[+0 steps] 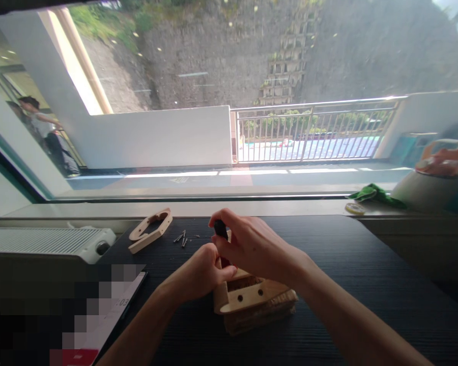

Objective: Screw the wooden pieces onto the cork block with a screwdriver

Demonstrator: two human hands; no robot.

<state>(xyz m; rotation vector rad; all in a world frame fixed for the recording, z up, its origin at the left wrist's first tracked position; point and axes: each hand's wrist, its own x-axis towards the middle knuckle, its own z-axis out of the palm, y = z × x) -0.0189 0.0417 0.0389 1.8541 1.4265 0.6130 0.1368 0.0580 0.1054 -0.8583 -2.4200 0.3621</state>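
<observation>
Right hand (252, 246): fingers clenched over the black-handled tool (220, 230), grasping it from above. The tool's long axis stands near upright and leans slightly left at the top; the tip is hidden between my hands. Left hand (200, 274): fingers curled shut at the upper left corner of the wooden block (252, 297), thumb on its top edge. I cannot tell whether they also pinch the shank. The block sits on the dark surface (347, 264) directly below the right hand and just right of the left, long axis running left to right; both hands touch it. Loose screws (181, 238) lie beyond the left hand, the nearer one. A wooden cutout (150, 230) lies farther left.
</observation>
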